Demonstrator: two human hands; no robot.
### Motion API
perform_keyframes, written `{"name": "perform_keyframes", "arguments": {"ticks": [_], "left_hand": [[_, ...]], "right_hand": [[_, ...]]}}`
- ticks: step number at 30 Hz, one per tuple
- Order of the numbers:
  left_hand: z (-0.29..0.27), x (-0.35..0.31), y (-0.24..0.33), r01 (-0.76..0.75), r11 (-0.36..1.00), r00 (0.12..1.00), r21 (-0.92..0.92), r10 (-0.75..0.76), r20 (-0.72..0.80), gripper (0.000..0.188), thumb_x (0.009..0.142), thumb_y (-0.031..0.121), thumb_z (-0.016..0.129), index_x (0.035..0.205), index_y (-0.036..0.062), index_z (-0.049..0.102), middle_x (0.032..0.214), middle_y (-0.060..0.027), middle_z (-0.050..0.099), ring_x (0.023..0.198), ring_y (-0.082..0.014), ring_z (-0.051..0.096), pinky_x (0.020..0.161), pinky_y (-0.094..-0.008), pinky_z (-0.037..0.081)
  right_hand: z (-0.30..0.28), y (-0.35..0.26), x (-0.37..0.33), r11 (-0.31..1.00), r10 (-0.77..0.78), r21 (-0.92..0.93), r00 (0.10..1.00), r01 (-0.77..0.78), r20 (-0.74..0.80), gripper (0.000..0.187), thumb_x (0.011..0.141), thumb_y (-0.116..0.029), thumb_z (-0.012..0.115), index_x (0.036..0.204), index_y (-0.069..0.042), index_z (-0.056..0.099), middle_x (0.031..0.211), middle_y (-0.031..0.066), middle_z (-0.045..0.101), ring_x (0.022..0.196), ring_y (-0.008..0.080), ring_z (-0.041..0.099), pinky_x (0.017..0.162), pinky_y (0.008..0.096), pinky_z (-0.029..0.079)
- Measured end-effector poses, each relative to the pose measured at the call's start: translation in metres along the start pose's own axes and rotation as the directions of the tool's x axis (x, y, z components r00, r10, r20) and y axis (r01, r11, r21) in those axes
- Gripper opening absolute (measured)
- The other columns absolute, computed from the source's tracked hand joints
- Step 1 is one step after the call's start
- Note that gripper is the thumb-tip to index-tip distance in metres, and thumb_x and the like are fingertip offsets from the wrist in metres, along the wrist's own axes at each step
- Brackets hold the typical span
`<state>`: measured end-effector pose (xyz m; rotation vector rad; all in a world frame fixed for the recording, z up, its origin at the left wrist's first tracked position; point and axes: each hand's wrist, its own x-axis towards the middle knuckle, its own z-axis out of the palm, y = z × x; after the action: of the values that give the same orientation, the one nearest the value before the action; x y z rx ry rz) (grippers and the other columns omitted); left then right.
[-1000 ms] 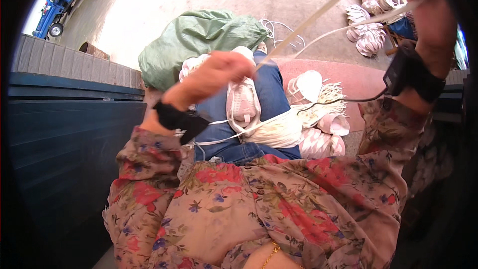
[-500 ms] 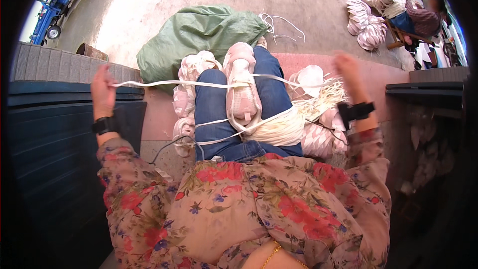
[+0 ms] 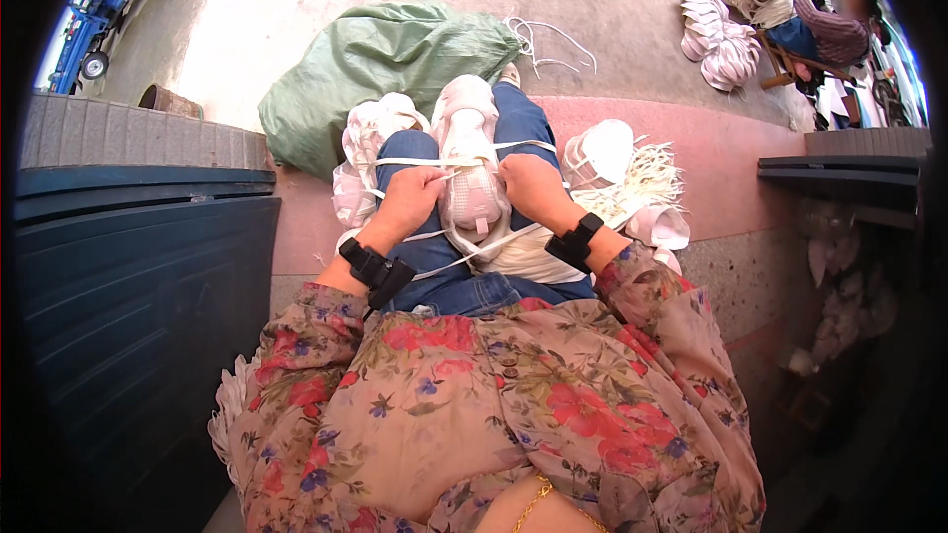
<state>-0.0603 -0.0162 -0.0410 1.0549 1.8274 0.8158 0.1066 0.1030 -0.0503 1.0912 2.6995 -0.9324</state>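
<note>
A pale pink and white shoe upper [image 3: 466, 120] lies lengthwise between my knees. White shoelace [image 3: 407, 161] extends from it across both thighs. At the upper's left edge, my left hand [image 3: 415, 199] is closed in a pinch, with a bit of white lace at the fingertips. My right hand [image 3: 534, 187] is closed against the upper's right edge; what its fingers grip is hidden. A thick bundle of white laces [image 3: 528, 259] rests on my lap below the right forearm, and loose strands cross my left thigh.
A green sack [image 3: 380, 64] lies beyond my knees. More shoe uppers [image 3: 380, 123] sit left of my leg; others [image 3: 599, 151] and fringed laces [image 3: 642, 183] lie right. Dark blue panels [image 3: 148, 286] flank me. A seated person [image 3: 825, 30] works among stacked uppers at far right.
Both hands have come inward from wide apart to the two sides of the shoe upper. The lace stretched out toward my left hand now lies slacker across my thigh.
</note>
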Motion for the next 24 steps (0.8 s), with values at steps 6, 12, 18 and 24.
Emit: {"name": "perform_keyframes", "arguments": {"ticks": [6, 12, 18, 24], "left_hand": [[0.001, -0.006, -0.010, 0.038, 0.993, 0.993, 0.115, -0.025, -0.117, 0.022, 0.077, 0.020, 0.053, 0.084, 0.0023, 0.063, 0.075, -0.0155, 0.062, 0.071, -0.0272, 0.060, 0.064, -0.0332, 0.046], [0.006, -0.007, -0.017, 0.079, 0.988, 0.978, 0.136, -0.051, -0.204, 0.022, 0.076, 0.023, 0.053, 0.078, 0.0049, 0.064, 0.073, -0.0121, 0.062, 0.070, -0.0288, 0.060, 0.065, -0.0360, 0.045], [0.014, -0.001, -0.006, 0.029, 0.828, 0.959, 0.560, 0.136, -0.250, 0.019, 0.077, 0.021, 0.052, 0.074, 0.0050, 0.062, 0.071, -0.0135, 0.061, 0.067, -0.0284, 0.059, 0.061, -0.0397, 0.044], [0.024, 0.014, 0.013, -0.208, 0.506, 0.890, 0.837, 0.453, -0.052, 0.009, 0.064, 0.012, 0.051, 0.059, 0.0106, 0.057, 0.059, -0.0074, 0.056, 0.064, -0.0229, 0.053, 0.061, -0.0384, 0.033]], "right_hand": [[0.010, -0.007, 0.002, 0.834, -0.433, -0.448, 0.885, 0.322, -0.169, 0.009, 0.066, -0.009, 0.053, 0.069, -0.005, 0.059, 0.070, 0.0130, 0.059, 0.071, 0.0261, 0.058, 0.062, 0.0387, 0.040], [0.009, -0.006, 0.005, 0.897, -0.275, -0.370, 0.961, 0.242, -0.038, 0.006, 0.065, -0.009, 0.053, 0.067, -0.007, 0.058, 0.067, 0.0078, 0.058, 0.069, 0.0228, 0.056, 0.065, 0.0375, 0.037], [0.012, -0.006, 0.004, 0.736, -0.520, -0.547, 0.851, 0.399, -0.079, 0.005, 0.066, -0.012, 0.052, 0.066, -0.008, 0.056, 0.064, 0.0064, 0.055, 0.069, 0.0207, 0.054, 0.066, 0.0364, 0.036], [0.018, 0.000, 0.006, 0.790, -0.527, -0.485, 0.819, 0.374, -0.227, 0.007, 0.066, -0.012, 0.051, 0.068, -0.008, 0.056, 0.065, 0.0073, 0.055, 0.070, 0.0219, 0.054, 0.068, 0.0376, 0.037]]}}
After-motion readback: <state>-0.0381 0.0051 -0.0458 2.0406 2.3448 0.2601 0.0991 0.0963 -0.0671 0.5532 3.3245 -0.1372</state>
